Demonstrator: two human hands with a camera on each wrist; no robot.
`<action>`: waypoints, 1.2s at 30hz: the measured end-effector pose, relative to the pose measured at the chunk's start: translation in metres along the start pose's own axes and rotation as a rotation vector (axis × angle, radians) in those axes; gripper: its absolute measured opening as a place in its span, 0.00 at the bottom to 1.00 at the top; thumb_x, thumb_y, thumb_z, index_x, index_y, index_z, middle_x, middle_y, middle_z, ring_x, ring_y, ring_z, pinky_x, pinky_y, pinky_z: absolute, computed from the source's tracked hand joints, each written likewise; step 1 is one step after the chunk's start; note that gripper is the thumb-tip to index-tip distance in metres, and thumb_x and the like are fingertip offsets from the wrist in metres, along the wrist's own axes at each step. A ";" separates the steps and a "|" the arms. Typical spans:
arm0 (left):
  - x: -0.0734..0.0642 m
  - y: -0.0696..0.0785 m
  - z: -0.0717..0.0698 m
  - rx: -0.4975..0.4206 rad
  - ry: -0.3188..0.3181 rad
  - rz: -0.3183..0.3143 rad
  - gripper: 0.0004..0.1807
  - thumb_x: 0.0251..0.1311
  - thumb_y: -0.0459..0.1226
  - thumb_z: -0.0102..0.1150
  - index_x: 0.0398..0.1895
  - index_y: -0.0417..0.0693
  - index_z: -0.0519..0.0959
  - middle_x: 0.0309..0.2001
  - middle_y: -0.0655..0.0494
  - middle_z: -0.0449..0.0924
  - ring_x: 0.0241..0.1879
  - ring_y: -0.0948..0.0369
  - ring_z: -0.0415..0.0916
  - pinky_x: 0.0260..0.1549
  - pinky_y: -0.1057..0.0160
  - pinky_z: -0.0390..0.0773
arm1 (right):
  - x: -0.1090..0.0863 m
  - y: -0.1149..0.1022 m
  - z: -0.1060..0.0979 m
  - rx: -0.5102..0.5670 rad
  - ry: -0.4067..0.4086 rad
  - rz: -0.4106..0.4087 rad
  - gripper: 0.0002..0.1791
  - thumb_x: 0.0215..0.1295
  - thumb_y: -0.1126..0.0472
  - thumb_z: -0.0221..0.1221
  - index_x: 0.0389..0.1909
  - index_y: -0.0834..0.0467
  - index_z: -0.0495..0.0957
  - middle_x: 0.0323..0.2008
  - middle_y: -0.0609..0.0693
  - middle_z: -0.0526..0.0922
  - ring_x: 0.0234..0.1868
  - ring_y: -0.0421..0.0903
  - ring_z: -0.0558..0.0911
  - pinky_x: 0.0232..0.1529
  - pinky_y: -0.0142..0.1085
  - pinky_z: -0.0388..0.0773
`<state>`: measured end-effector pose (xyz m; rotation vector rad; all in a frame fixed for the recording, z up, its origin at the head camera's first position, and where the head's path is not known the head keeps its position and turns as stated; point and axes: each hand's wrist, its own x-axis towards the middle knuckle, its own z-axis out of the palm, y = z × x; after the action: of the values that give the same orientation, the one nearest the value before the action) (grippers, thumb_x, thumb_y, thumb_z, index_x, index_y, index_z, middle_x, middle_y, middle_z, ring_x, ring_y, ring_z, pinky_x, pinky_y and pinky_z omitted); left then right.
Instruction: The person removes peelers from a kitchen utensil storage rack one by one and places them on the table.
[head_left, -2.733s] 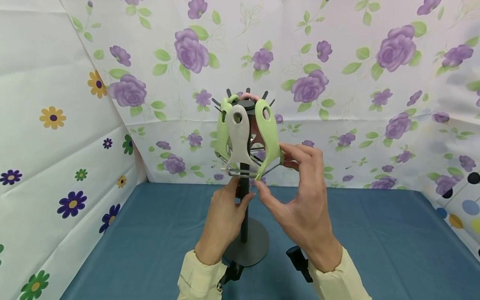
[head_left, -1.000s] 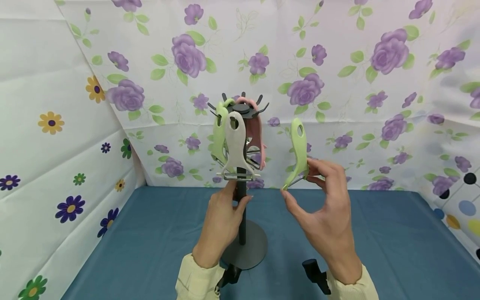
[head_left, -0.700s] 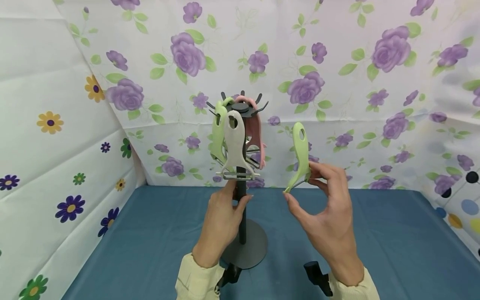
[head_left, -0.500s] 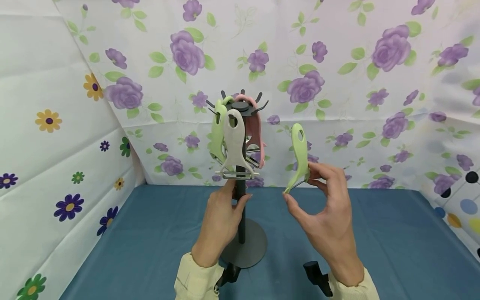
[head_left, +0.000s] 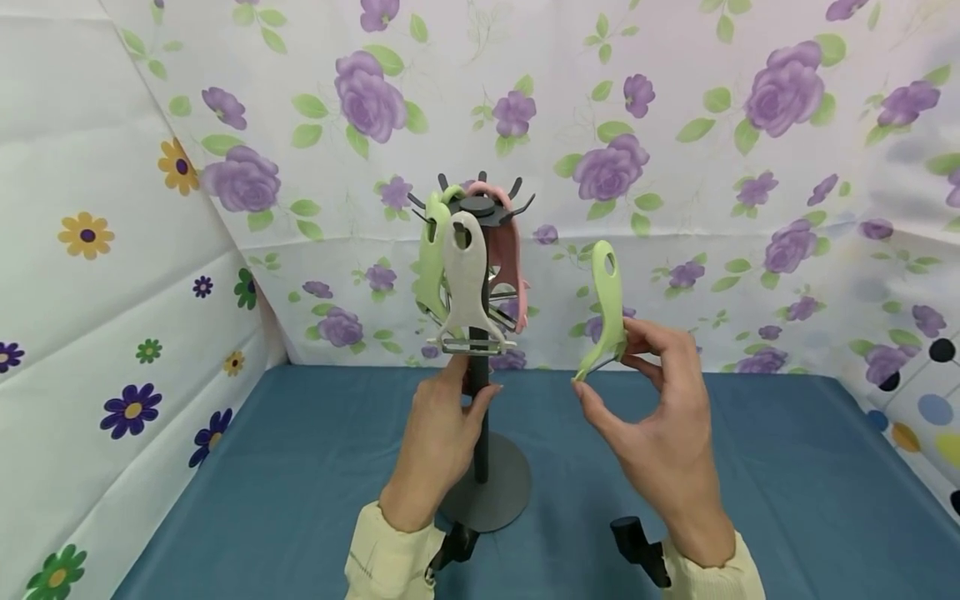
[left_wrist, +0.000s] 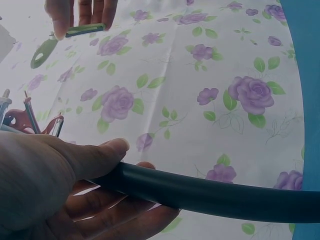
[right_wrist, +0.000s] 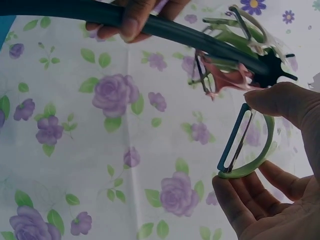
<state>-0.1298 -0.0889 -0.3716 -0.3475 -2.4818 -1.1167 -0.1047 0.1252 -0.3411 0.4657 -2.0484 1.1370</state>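
My right hand (head_left: pixel 663 417) pinches a light green peeler (head_left: pixel 608 300) by the two ends of its blade head, thumb on one side and fingers on the other. The peeler is upright, handle hole at the top, apart from the rack. My left hand (head_left: pixel 438 433) grips the black post of a utensil stand (head_left: pixel 482 450) below the hooks; its fingers curl round the post in the left wrist view. On the stand hang a white peeler (head_left: pixel 466 275) in front, green peelers (head_left: pixel 431 267) at the left and a pink peeler (head_left: pixel 507 258) behind at the right.
The stand's round base (head_left: pixel 502 492) rests on a blue tablecloth (head_left: pixel 300 467). Bare hooks (head_left: pixel 519 208) stick out at the stand's right and back. Flower-print sheets (head_left: pixel 720 183) wall the table at the back and sides. A black wrist camera mount (head_left: pixel 637 546) sits below each hand.
The green peeler has come off the stand's front right hook and moved right in my right hand, then stays nearly still. My left hand keeps its grip on the post.
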 end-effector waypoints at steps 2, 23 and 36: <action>0.000 0.000 0.000 0.004 0.003 0.003 0.13 0.69 0.39 0.64 0.51 0.43 0.78 0.35 0.49 0.85 0.33 0.57 0.86 0.28 0.64 0.85 | 0.001 0.000 -0.003 0.007 0.008 0.004 0.44 0.51 0.73 0.75 0.70 0.57 0.69 0.55 0.59 0.73 0.55 0.44 0.74 0.58 0.20 0.75; -0.001 0.001 0.001 0.004 0.010 0.008 0.13 0.69 0.39 0.65 0.51 0.42 0.78 0.36 0.49 0.86 0.36 0.56 0.86 0.31 0.61 0.88 | 0.002 0.008 -0.007 -0.024 -0.019 0.060 0.42 0.51 0.71 0.76 0.68 0.57 0.71 0.54 0.57 0.73 0.52 0.44 0.74 0.57 0.19 0.75; -0.001 0.000 0.002 0.003 0.012 0.008 0.13 0.68 0.39 0.65 0.50 0.42 0.78 0.36 0.49 0.86 0.36 0.57 0.86 0.32 0.60 0.88 | 0.003 0.015 -0.007 -0.061 -0.071 0.150 0.39 0.54 0.66 0.76 0.67 0.56 0.71 0.55 0.55 0.73 0.53 0.42 0.74 0.57 0.29 0.80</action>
<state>-0.1296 -0.0874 -0.3727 -0.3486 -2.4689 -1.1088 -0.1131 0.1395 -0.3450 0.3312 -2.2035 1.1558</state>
